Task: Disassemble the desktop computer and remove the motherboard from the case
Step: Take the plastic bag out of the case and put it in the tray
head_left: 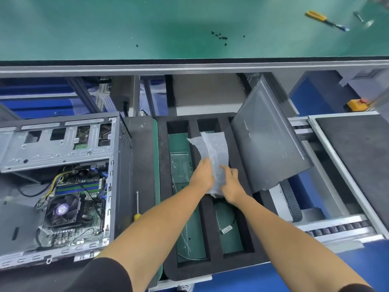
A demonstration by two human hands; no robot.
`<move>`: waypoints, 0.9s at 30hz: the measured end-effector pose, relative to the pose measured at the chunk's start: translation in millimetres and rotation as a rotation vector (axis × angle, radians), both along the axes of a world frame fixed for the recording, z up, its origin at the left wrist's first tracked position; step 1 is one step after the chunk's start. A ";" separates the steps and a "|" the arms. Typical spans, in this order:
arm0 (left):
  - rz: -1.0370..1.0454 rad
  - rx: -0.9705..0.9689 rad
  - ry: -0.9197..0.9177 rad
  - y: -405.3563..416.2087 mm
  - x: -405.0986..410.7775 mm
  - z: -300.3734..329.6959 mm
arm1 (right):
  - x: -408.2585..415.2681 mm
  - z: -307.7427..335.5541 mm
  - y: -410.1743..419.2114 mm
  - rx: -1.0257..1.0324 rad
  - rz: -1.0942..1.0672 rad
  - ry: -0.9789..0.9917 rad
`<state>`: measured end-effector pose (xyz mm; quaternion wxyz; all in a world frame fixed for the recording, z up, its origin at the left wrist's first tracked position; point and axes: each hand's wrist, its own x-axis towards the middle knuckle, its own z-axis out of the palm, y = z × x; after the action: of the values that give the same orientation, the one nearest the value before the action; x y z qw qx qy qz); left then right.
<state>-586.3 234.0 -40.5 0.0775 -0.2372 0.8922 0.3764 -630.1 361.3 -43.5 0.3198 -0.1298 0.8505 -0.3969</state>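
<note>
desktop computer case (63,182) lies open at left, motherboard (73,213) inside it. side panel (269,144) leans on the black foam tray (210,207) at centre. over the tray, both hands, left (203,175) and right (231,186), grip a translucent bag (212,152).

Short black sleeves end above both elbows, leaving forearms and both hands bare, without gloves
</note>
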 end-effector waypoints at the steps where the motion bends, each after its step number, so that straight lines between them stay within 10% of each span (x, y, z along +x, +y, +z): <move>1: -0.053 -0.036 -0.042 4.4 0.8 -1.1 | 1.8 0.8 -1.3 -0.055 -0.060 0.020; 6: -0.314 -0.322 -0.256 26.1 6.2 -9.3 | 3.9 -3.0 -7.6 -0.066 -0.031 -0.395; 14: -0.364 -0.257 -0.086 21.4 40.4 -23.5 | -0.1 -16.7 11.8 0.595 0.636 -0.128; 22: -0.854 -0.606 -0.148 38.2 66.6 -14.1 | 4.5 -5.2 12.9 0.935 0.962 -0.294; 27: -0.959 -0.698 -0.289 56.5 67.4 -9.0 | 1.3 0.7 27.8 0.596 0.427 -0.590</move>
<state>-518.9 290.5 -49.5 0.2762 0.1307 0.9508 -0.0510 -628.7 389.1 -42.8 0.6456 -0.0860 0.7545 -0.0809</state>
